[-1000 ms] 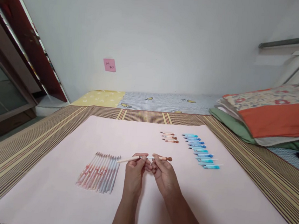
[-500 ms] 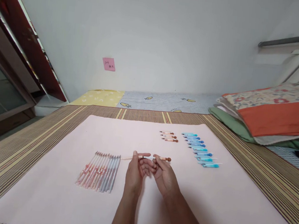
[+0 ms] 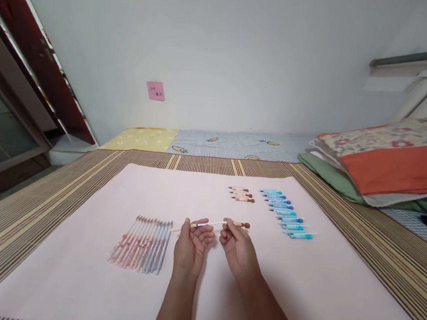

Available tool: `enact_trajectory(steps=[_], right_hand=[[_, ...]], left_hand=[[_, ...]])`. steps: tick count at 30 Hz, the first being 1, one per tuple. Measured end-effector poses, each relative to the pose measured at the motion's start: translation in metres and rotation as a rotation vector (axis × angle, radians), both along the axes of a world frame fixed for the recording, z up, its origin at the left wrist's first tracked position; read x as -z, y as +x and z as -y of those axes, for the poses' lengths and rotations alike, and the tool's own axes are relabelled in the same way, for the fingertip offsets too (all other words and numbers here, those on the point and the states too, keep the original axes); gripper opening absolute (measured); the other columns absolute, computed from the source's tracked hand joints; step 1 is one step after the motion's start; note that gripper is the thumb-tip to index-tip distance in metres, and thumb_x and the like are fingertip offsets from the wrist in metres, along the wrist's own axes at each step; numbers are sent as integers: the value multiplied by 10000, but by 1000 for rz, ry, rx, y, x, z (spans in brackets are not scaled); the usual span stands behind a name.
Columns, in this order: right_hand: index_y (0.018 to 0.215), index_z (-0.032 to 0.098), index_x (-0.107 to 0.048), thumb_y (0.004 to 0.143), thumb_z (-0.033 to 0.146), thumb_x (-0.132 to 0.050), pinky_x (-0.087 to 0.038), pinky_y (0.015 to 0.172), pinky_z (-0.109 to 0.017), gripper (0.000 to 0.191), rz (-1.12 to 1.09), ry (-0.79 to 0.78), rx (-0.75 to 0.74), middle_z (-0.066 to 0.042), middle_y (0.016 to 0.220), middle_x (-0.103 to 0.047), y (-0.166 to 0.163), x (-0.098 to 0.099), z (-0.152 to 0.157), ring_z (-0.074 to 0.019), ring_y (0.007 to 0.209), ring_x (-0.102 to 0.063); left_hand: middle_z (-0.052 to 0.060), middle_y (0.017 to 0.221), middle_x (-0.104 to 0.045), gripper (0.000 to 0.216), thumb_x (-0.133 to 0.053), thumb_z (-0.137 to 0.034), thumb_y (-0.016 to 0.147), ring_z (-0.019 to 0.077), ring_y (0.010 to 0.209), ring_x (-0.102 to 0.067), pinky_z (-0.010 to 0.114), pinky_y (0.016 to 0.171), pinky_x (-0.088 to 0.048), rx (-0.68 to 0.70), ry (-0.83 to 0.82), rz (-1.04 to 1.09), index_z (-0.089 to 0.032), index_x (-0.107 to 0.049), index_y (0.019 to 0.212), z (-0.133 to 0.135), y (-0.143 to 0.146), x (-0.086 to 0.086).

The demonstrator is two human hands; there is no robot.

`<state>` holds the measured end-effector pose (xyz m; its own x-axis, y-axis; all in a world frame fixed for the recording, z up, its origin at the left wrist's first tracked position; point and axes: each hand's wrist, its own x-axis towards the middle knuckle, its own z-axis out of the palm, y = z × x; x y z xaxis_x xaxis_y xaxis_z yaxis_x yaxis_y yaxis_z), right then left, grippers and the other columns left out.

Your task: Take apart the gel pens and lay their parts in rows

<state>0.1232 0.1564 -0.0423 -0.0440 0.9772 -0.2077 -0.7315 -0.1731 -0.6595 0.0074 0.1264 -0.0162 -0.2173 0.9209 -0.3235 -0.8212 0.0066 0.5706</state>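
Observation:
Between thumb and fingers, my left hand (image 3: 190, 248) grips the pale barrel (image 3: 175, 230) of a pen, whose end points left. My right hand (image 3: 239, 248) pinches the pen's brown-knobbed top part (image 3: 245, 225). A thin white refill (image 3: 213, 224) with a dark section at its left end spans the gap between the hands. The pen parts are held above the pale sheet. Left of my left hand lies a row of several clear pen barrels (image 3: 140, 246), pinkish on the left and bluish on the right.
A pale pink sheet (image 3: 73, 287) covers the striped mat (image 3: 12, 211). Three brown-knobbed pen parts (image 3: 243, 194) lie beyond my right hand, beside a column of several blue pen parts (image 3: 286, 214). Folded bedding (image 3: 398, 162) is stacked at right; a pink note (image 3: 155, 91) sticks to the wall.
My hands have moved apart, the left one leftward and the right one slightly rightward. More of the white refill shows between them, and the pen parts tilt up toward the right.

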Motion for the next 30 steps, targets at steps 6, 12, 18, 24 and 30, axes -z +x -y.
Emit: enact_trajectory(steps=[6,12,18,24,30], right_hand=[[776,188,-673,699,234,-891,-420,497,-206,236,-221,-66,-101,20,742,-601,5,3,-5,-77,586,-490],[807,184,-661,784,333,-838,-420,491,-199,232,-271,-24,-175,23,731,-556,6,0,-3,-76,573,-458],[817,188,-661,791,329,-825,-445,484,-222,218,-201,3,-131,14,744,-572,21,6,-12,-92,571,-485],[778,191,-660,782,205,-820,-506,520,-232,161,-191,-111,-5,-31,828,-670,28,27,-23,-114,646,-580],[817,192,-679,806,237,-803,-524,506,-254,133,-193,-100,3,-36,811,-676,26,40,-24,-126,626,-590]], left_hand=[[142,635,-710,475,-415,-288,1038,144,527,-658,204,543,-541,-39,-41,56,-40,-739,794,-1,-4,-4],[142,626,-699,489,-401,-271,1041,141,522,-647,206,542,-541,-38,-20,87,-27,-743,790,-2,-4,-5],[145,632,-696,447,-439,-275,1016,143,525,-636,210,534,-535,-49,-17,102,-33,-742,795,-2,-4,-5],[150,654,-702,385,-488,-278,982,154,548,-643,228,552,-540,-34,15,94,-46,-739,806,-3,-2,0],[140,666,-710,347,-527,-290,962,154,563,-647,231,565,-540,-26,16,82,-49,-738,827,-3,-3,2]])
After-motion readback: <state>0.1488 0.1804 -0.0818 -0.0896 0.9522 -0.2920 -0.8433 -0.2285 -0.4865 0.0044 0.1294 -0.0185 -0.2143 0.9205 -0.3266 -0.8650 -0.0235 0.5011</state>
